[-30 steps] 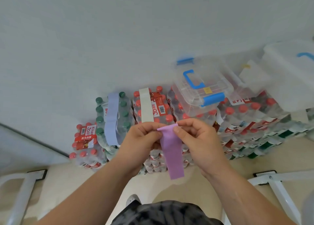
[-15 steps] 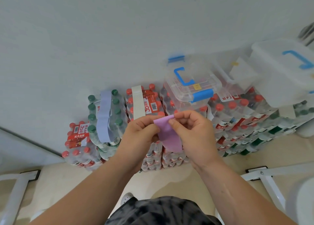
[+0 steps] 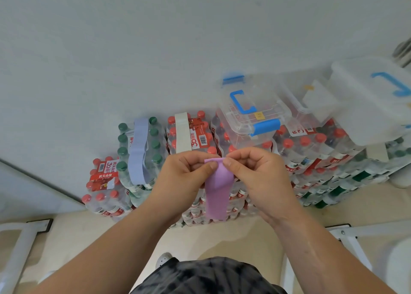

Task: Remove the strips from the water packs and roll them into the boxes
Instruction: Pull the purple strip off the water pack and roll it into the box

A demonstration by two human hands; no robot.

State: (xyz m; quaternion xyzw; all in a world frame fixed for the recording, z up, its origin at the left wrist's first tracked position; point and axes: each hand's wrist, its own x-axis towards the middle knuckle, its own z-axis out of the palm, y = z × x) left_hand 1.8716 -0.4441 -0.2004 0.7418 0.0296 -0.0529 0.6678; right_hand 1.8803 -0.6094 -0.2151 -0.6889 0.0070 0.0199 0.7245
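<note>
A purple strip (image 3: 216, 193) hangs in front of the stacked water packs (image 3: 311, 158). My left hand (image 3: 184, 178) pinches its top left corner and my right hand (image 3: 258, 178) pinches its top right corner, both held side by side. A light blue strip (image 3: 138, 151) still wraps the green-capped pack (image 3: 155, 147). A white strip (image 3: 182, 136) wraps the red-capped pack (image 3: 200, 136). A clear box with blue handle and latch (image 3: 253, 113) sits shut on the packs behind my hands. A larger frosted box (image 3: 367, 100) stands at the right.
The packs are stacked against a white wall (image 3: 155, 49). White metal frame legs stand on the beige floor at the left (image 3: 20, 244) and right (image 3: 355, 233). A lower red-capped pack (image 3: 104, 189) sits at the far left.
The view shifted slightly. The purple strip hangs longer below my hands than half a second ago, and both hands still pinch its top edge.
</note>
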